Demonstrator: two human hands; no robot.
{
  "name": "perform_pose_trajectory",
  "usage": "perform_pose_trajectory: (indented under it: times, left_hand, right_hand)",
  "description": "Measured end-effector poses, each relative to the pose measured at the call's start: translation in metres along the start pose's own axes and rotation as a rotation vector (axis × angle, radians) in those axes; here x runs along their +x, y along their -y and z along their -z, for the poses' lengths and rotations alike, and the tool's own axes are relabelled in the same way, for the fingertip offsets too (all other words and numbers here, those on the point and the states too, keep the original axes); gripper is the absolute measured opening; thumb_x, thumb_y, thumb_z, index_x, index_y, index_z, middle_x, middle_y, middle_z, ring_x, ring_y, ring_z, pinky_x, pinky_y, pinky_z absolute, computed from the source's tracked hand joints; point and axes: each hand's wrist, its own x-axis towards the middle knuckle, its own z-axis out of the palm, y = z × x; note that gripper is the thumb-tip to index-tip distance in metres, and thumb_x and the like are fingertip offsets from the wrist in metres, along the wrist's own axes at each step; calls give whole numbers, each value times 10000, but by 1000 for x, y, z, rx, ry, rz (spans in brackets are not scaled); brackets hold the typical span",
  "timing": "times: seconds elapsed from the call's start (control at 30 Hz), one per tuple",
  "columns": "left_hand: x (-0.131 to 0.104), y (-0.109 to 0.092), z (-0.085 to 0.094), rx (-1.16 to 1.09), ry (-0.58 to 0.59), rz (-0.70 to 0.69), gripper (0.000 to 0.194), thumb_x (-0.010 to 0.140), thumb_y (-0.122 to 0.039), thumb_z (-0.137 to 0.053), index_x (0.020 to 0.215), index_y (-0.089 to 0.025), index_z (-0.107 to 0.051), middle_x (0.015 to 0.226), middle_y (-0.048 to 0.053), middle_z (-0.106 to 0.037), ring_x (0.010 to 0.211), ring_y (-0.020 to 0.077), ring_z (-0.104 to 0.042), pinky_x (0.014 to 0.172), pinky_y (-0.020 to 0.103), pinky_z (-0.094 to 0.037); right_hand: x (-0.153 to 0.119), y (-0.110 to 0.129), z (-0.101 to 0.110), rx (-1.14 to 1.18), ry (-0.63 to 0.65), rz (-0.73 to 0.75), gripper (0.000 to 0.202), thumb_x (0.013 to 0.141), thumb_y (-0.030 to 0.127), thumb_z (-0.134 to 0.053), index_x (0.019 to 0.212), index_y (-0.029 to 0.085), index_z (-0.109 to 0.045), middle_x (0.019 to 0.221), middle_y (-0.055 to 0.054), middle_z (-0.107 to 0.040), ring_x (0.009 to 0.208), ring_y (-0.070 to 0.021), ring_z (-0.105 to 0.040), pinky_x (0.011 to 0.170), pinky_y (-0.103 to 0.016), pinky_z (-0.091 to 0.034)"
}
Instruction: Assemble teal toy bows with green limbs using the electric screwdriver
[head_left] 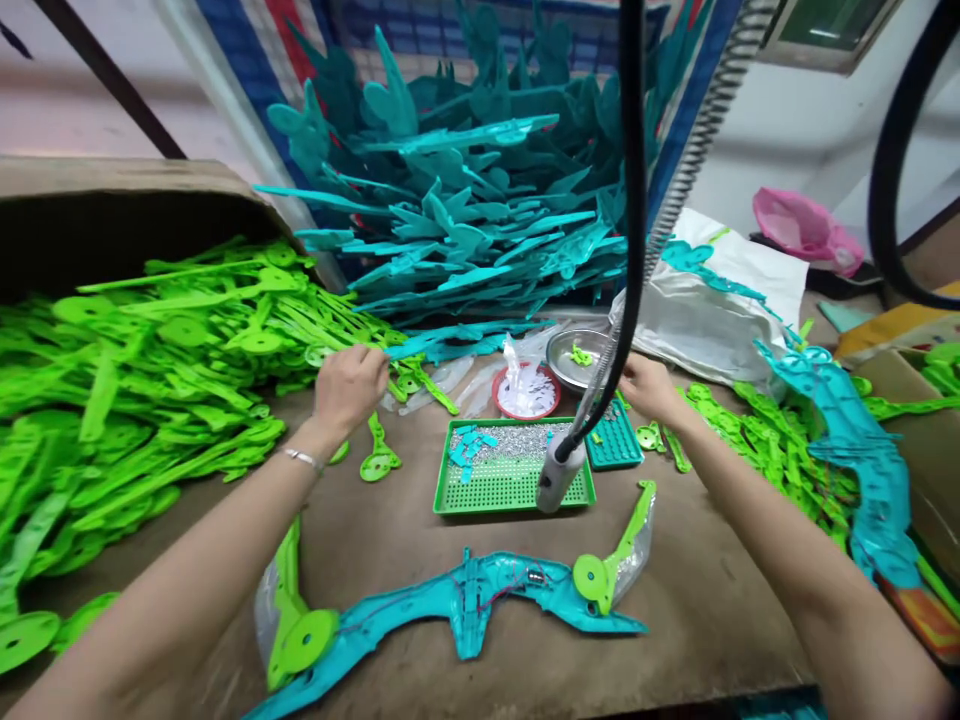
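A teal bow-shaped plastic shell [405, 600] lies across the table in front of me, with red wires and a small dark component in it. Lime-green arms with round discs [591, 577] and clear film sit at both ends. Beyond it, my left hand [352, 388] is closed, its fingertips beside a teal piece [450, 343] at the foot of the pile; what it grips is hidden. My right hand [651, 388] is closed too, near the metal bowl [574, 358] and the teal tray [616, 445]. The hanging cable is close to its fingers, and their contents cannot be made out.
A green perforated tray [517, 490] holds small metal pieces and teal bits. The hanging tool [561, 475] on a black cable stands over it. A red basket [527, 412] holds white pieces. Green parts [187, 330] heap at left; teal shells [480, 220] fill a bag behind.
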Motion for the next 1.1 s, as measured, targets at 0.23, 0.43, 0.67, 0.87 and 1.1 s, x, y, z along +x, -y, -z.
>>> perform_pose_trajectory:
  times: [0.23, 0.43, 0.67, 0.87, 1.1]
  left_hand:
    - [-75, 29, 4, -2, 6, -33, 286, 951, -419, -462, 967, -196, -639, 981, 88, -664, 951, 270, -594, 847, 373, -477]
    - [-30, -19, 7, -183, 144, 42, 450, 978, -449, -505, 1287, -123, -537, 1284, 175, -635, 1216, 301, -573, 1057, 396, -433]
    - [28, -65, -22, -168, 369, 184, 547, 926, -291, -677, 1393, -77, -488, 1324, 225, -635, 1245, 325, -600, 1026, 434, -476]
    - [44, -53, -30, -223, 475, 309, 419, 961, -394, -677, 1305, -165, -610, 1322, 115, -624, 1166, 257, -640, 982, 476, -562]
    - [41, -60, -15, -540, 472, 484, 405, 968, -386, -666, 1307, -173, -604, 1332, 107, -616, 1165, 252, -636, 975, 477, -565]
  right_hand:
    - [84, -4, -36, -183, 221, -39, 379, 848, 104, -586, 1200, 130, -725, 1196, -138, -763, 1064, -228, -701, 906, -267, -506]
    - [99, 0, -48, -368, 321, -16, 261, 829, 178, -640, 1037, 80, -764, 1096, -225, -766, 1054, -291, -713, 924, -328, -503]
    - [93, 6, -31, -432, 248, 11, 238, 780, 202, -656, 939, 53, -754, 1007, -246, -766, 999, -310, -724, 882, -324, -512]
    - [28, 9, 1, -97, -125, 98, 221, 767, 232, -638, 956, 146, -713, 874, -98, -768, 780, -230, -709, 745, -329, -554]
    - [-108, 62, 18, 315, -489, 437, 201, 819, 170, -699, 1004, 234, -744, 1018, -58, -771, 872, -215, -736, 784, -368, -603]
